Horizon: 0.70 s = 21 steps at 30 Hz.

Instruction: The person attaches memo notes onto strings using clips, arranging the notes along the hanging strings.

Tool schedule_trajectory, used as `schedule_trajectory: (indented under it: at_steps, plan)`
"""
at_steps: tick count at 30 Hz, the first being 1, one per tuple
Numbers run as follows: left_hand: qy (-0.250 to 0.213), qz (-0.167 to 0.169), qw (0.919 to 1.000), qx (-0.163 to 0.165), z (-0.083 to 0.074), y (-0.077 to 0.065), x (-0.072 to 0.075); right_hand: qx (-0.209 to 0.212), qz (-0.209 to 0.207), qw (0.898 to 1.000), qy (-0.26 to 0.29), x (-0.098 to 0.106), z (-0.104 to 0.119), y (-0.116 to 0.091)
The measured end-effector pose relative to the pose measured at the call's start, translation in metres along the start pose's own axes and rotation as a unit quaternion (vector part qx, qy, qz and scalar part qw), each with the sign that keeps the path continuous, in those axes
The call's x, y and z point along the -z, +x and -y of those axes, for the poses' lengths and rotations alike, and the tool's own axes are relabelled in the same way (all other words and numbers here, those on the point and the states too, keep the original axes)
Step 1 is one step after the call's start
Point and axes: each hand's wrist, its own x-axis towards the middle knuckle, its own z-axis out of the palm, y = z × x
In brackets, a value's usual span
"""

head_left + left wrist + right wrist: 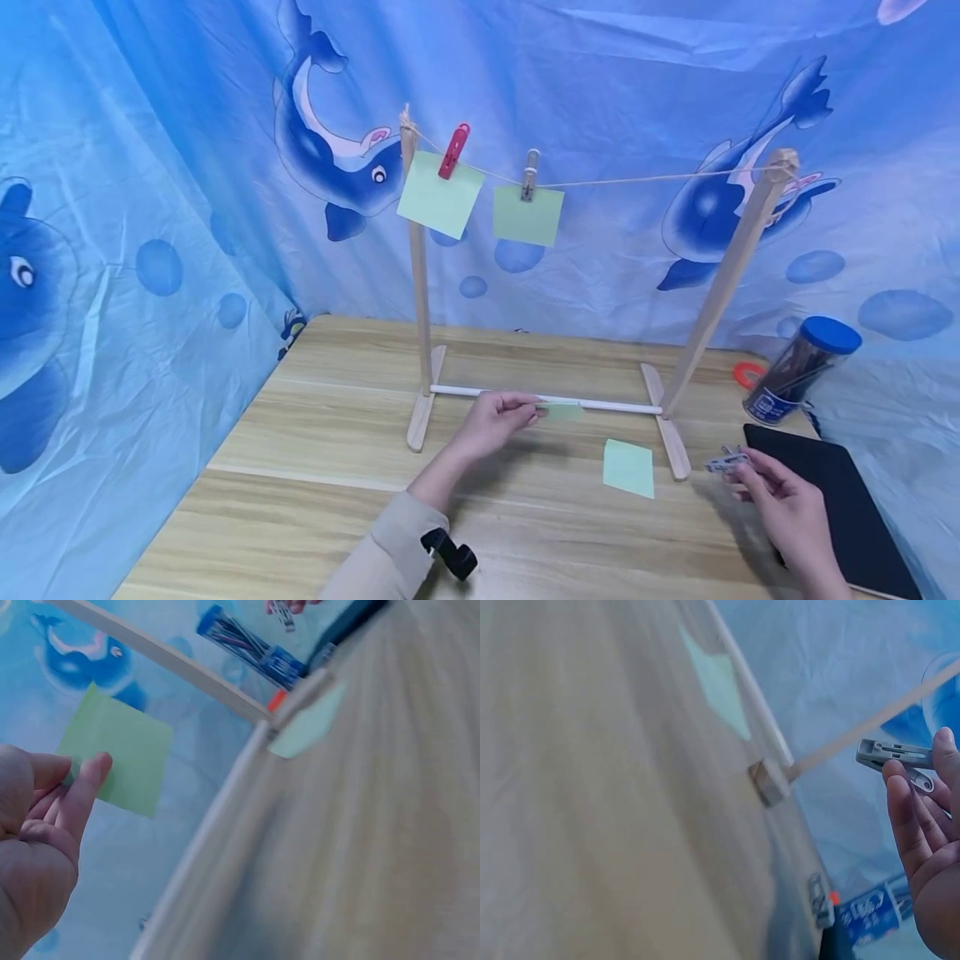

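Pinching that green sticky note (pixel 136 754) near its edge with your left hand (pixel 491 425), close to the wooden stand's (pixel 419 292) crossbar, probably leaves most of the sheet free. Your right hand (pixel 791 508) pinches a gray clothespin (pixel 900 752) right of the stand, nose out, likely for squeezing. Head view's nearly edge-on; the left-wrist cam gets the note's broad face.
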Motion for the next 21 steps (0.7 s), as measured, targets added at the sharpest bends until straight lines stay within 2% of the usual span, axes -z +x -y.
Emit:
schedule_trajectory:
  at_steps: [3,6,10,14,17,21]
  plan:
    - [-0.006,-0.002,0.9998,-0.018,-0.017,0.003,0.000,0.024,0.007,1.000,0.015,-0.004,0.011,0.008]
    - [-0.008,-0.039,0.9985,-0.037,-0.034,0.008,-0.001,0.049,0.018,0.998,0.024,-0.006,0.024,0.017]
    - [-0.009,-0.091,0.9930,-0.075,-0.054,0.017,-0.004,0.082,0.032,0.996,0.032,-0.007,0.048,0.032]
    - [0.054,-0.120,0.9836,-0.124,-0.075,0.023,-0.007,0.147,0.024,0.988,0.029,-0.006,0.079,0.050]
    - [0.109,-0.141,0.9711,-0.159,-0.092,0.028,-0.010,0.232,0.012,0.972,0.034,-0.005,0.103,0.068]
    - [0.140,-0.165,0.9547,-0.204,-0.113,0.037,-0.012,0.335,0.000,0.940,0.060,-0.003,0.137,0.097]
